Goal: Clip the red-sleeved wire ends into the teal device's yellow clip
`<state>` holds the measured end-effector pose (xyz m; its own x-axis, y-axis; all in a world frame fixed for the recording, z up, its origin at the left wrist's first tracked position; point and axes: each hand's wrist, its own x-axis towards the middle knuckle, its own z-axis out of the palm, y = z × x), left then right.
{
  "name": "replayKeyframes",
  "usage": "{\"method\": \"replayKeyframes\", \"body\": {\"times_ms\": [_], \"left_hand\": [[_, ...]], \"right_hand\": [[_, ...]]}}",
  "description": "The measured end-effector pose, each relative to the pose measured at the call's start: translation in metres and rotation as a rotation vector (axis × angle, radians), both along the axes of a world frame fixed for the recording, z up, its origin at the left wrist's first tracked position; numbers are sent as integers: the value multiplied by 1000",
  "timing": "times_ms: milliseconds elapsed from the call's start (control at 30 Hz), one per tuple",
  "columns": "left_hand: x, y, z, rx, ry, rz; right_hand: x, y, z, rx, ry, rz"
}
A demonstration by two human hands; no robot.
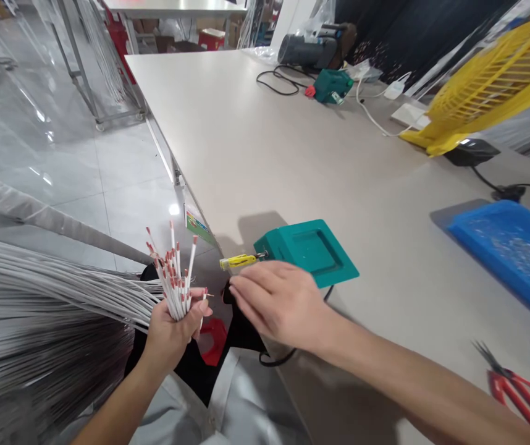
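I judge the work is unfinished, as my left hand [171, 332] grasps many white wires [179, 290], one apart; what my right hand [288, 303] grips, I cannot tell.

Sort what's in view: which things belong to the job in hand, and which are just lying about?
Likely in use:
red-tipped white wires, in the left hand
near green box and its yellow piece, by the right hand

Seemingly just lying about:
red-handled tool
blue tray
yellow fan
far green box
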<state>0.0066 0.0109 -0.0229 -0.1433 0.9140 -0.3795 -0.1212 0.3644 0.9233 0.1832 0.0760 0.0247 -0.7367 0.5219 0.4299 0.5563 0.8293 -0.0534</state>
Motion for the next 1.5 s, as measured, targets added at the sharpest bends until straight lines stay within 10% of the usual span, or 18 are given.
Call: {"method": "replayKeyframes", "body": {"times_ms": [367,1500], "left_hand": [[8,19,0,15,-103,-13],[24,33,6,-9,-50,93]], "right_hand": [[10,42,25,-178,-471,-116],[10,50,14,-237,-448,-59]]}}
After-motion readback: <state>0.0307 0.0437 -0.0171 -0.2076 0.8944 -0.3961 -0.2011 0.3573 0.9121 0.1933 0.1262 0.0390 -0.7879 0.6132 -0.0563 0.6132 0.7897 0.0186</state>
